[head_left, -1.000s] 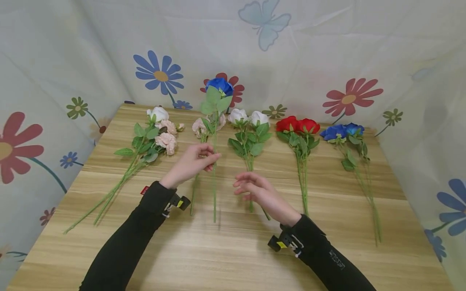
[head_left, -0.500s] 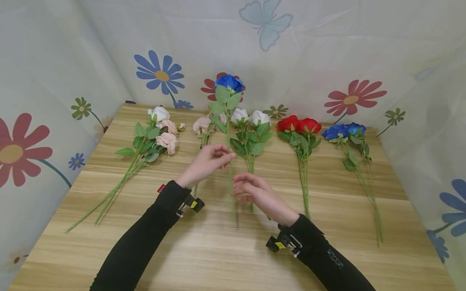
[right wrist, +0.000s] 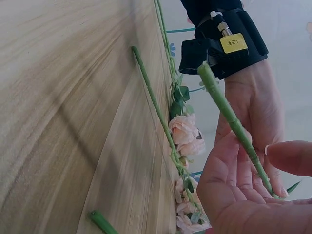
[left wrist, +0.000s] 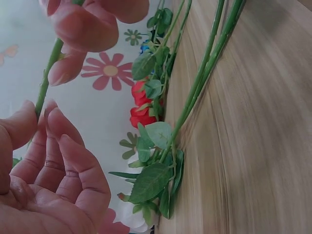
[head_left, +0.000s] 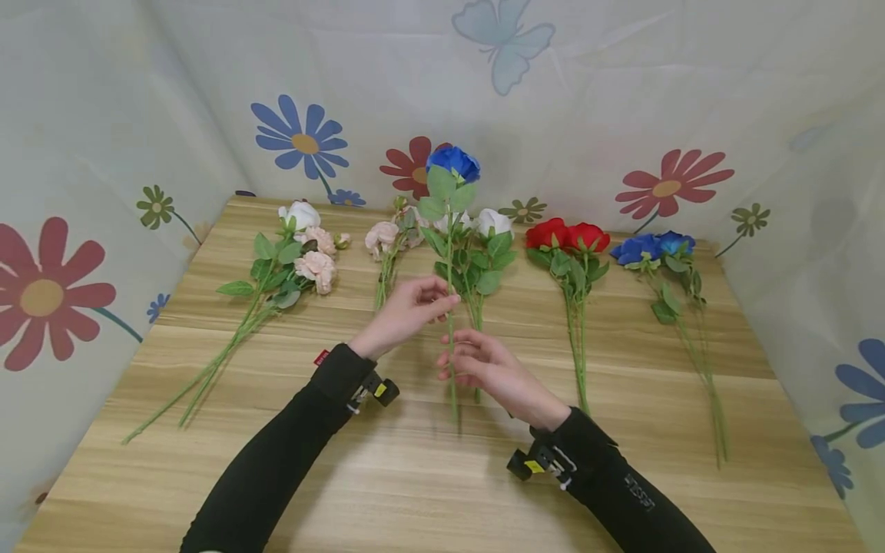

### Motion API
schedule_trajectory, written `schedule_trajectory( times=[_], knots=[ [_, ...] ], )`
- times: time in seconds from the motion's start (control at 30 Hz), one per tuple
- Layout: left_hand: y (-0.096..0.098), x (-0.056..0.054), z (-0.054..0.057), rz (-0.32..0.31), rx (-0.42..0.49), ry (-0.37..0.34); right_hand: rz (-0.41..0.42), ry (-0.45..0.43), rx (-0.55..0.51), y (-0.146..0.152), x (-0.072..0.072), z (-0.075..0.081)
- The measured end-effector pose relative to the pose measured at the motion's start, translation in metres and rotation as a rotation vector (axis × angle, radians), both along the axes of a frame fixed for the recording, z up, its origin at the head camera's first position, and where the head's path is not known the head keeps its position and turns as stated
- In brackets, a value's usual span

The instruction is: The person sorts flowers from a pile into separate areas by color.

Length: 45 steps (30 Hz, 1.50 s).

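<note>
My left hand (head_left: pixel 408 313) pinches the green stem of a blue rose (head_left: pixel 453 163) between thumb and fingertips and holds it upright over the table. Below that grip, my right hand (head_left: pixel 496 375) is at the lower stem, its fingers loosely bent behind it. In the right wrist view the stem (right wrist: pixel 229 114) crosses in front of the right fingers, with the thumb tip close beside it. Behind the raised flower lie white roses (head_left: pixel 494 223) and, to their left, pale pink flowers (head_left: pixel 382 240), their stems toward me.
Along the wooden table (head_left: pixel 415 491) lie more stems: a white rose (head_left: pixel 299 216) with pink flowers (head_left: pixel 316 270) at left, red roses (head_left: pixel 567 236) right of centre, blue roses (head_left: pixel 653 247) at far right. A flower-print curtain (head_left: pixel 567 115) surrounds the table's back and sides.
My left hand has carried the blue rose to the right, bringing its lower stem to my right hand. The right hand has hardly moved; the flowers on the table lie as before.
</note>
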<state>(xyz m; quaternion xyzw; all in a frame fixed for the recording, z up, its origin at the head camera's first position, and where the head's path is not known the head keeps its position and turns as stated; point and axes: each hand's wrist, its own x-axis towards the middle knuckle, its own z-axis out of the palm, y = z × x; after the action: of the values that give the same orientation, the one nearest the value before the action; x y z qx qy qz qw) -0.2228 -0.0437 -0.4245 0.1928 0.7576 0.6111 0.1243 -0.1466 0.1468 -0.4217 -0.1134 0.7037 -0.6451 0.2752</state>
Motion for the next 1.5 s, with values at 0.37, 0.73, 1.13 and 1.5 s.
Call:
schedule_trajectory(
  times=[0.37, 0.73, 1.13, 1.5],
  knots=[
    [0.000, 0.000, -0.002, -0.002, -0.063, 0.000, 0.033, 0.028, -0.004, 0.002, -0.001, -0.001],
    [-0.003, 0.006, 0.001, -0.019, -0.137, 0.094, 0.023, -0.007, -0.013, 0.013, 0.003, 0.000],
    [-0.009, 0.013, 0.000, 0.012, -0.315, 0.317, -0.002, 0.006, 0.064, 0.032, 0.004, -0.003],
    [-0.018, 0.023, 0.004, 0.044, -0.557, 0.520, -0.060, 0.037, 0.164, 0.066, 0.010, -0.004]
  ],
)
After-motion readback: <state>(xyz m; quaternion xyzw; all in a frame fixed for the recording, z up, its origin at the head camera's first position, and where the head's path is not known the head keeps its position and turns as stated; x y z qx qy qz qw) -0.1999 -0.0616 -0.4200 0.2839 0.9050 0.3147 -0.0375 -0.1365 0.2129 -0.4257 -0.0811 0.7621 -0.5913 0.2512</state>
